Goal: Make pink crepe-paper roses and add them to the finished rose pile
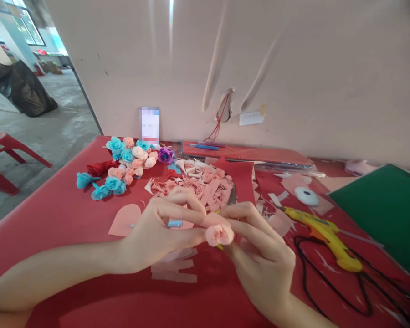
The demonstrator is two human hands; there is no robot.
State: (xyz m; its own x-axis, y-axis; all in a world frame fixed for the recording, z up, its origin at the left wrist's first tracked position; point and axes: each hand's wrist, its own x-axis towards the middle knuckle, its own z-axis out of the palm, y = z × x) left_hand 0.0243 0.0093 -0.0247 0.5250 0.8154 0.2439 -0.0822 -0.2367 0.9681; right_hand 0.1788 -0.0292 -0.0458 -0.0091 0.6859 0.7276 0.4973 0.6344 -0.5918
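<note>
Both hands meet above the red bench (71,214), pinching a pink paper rose (219,233) between them. The left hand (160,232) has its fingers closed on the bloom's side, and the right hand (259,255) grips it from below, likely to keep the rolled petals tight. The yellow glue gun (328,234) lies near the right hand, within easy reach. The paper scraps (201,182) and finished flowers (123,168) sit further back, clear of the hands.

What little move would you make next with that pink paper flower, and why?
Probably reach the right hand for the glue gun: the pink paper rose looks fully rolled, pinched between both hands, and the left hand could hold it against unrolling.
</note>
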